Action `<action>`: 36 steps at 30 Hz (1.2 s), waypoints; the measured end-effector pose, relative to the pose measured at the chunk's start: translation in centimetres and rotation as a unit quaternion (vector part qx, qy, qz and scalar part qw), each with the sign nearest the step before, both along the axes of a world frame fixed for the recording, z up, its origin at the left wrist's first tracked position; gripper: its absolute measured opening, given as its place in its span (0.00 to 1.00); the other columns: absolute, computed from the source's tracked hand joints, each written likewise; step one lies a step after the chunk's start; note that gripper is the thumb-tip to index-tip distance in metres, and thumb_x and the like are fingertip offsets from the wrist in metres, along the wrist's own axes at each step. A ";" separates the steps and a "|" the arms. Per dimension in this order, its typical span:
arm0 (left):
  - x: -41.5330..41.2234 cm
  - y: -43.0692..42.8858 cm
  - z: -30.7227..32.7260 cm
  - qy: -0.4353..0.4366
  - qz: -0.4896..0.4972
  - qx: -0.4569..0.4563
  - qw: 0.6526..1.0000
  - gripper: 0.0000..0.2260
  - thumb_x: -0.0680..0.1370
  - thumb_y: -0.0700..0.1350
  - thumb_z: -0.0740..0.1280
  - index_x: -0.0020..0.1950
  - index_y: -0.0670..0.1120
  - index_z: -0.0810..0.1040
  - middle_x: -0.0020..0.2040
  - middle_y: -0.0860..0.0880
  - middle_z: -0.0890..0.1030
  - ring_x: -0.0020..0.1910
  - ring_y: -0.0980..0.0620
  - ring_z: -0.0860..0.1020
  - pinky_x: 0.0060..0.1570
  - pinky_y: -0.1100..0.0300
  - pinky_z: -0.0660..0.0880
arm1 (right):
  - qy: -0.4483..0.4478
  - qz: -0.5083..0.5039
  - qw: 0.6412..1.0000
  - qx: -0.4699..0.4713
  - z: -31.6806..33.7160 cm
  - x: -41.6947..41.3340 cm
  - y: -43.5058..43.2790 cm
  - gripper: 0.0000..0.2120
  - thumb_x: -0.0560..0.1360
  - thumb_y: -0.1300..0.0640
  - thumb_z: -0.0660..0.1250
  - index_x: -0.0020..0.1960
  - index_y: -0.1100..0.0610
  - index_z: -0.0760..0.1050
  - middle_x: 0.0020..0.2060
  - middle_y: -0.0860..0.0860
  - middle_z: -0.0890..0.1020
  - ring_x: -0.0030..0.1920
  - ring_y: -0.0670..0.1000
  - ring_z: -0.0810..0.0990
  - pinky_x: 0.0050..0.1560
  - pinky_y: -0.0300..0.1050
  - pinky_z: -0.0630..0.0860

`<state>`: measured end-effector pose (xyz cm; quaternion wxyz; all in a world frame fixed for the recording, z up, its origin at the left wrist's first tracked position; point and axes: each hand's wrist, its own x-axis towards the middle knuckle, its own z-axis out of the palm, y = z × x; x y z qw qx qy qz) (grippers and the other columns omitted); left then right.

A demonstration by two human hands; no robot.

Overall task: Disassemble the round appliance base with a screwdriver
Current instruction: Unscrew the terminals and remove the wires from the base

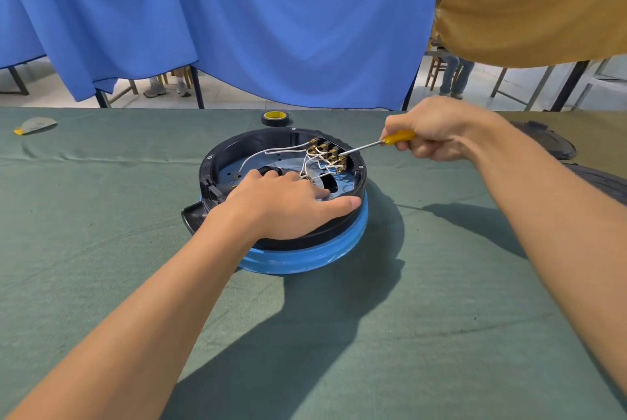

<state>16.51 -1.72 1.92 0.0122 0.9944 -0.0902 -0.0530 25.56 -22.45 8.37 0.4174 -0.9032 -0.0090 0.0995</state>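
Observation:
The round appliance base (305,257), black inside with a blue outer ring, lies open side up in the middle of the green table. White wires (281,150) run to brass terminals (328,152) at its far right inner edge. My left hand (285,204) rests on the near rim, fingers reaching inside, thumb along the rim. My right hand (437,129) grips a yellow-handled screwdriver (397,137) whose metal shaft slants down-left, its tip at the terminals.
A roll of black tape (274,118) with a yellow core sits just behind the base. Black removed covers (549,141) lie at the right table edge. A small grey-and-yellow item (35,124) lies far left. Blue and tan cloths hang behind the table.

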 end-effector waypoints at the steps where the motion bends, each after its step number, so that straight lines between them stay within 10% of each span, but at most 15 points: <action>1: 0.0 0.0 0.0 0.000 -0.001 0.001 1.000 0.39 0.67 0.78 0.34 0.72 0.69 0.63 0.75 0.49 0.65 0.73 0.43 0.63 0.65 0.43 0.58 | 0.015 0.000 1.000 0.016 -0.2 0.0 0.1 0.08 0.71 0.55 0.68 0.40 0.60 0.81 0.28 0.52 0.74 0.21 0.46 0.61 0.20 0.33 0.55; 15: -0.1 -0.1 0.0 -0.006 0.001 0.008 1.000 0.38 0.68 0.77 0.35 0.72 0.68 0.64 0.75 0.47 0.66 0.72 0.42 0.65 0.64 0.43 0.59 | -0.326 0.050 0.929 -0.168 -2.0 -4.9 1.2 0.10 0.72 0.57 0.67 0.32 0.52 0.82 0.31 0.56 0.83 0.43 0.59 0.76 0.41 0.47 0.74; 23: 0.0 -0.1 -0.1 -0.006 -0.002 0.007 1.000 0.38 0.67 0.77 0.34 0.72 0.70 0.63 0.74 0.48 0.67 0.71 0.42 0.65 0.63 0.43 0.60 | -0.187 0.050 0.978 -0.082 0.5 -2.0 0.7 0.10 0.65 0.57 0.70 0.26 0.56 0.79 0.21 0.51 0.75 0.27 0.51 0.66 0.30 0.46 0.65; 29: -0.1 0.0 0.0 -0.004 0.000 0.004 1.000 0.38 0.67 0.78 0.34 0.72 0.70 0.63 0.76 0.48 0.65 0.73 0.43 0.63 0.65 0.43 0.58 | -0.022 0.017 1.000 -0.003 0.0 0.1 -0.3 0.12 0.69 0.55 0.70 0.44 0.64 0.82 0.28 0.52 0.74 0.25 0.49 0.61 0.25 0.38 0.54; 36: 0.0 0.0 -0.1 -0.002 0.000 0.000 1.000 0.41 0.66 0.78 0.34 0.73 0.68 0.63 0.75 0.48 0.65 0.73 0.42 0.63 0.66 0.42 0.57 | -0.204 0.027 0.978 -0.018 -1.6 -2.2 0.0 0.07 0.68 0.58 0.71 0.33 0.57 0.83 0.21 0.47 0.76 0.21 0.45 0.64 0.20 0.34 0.61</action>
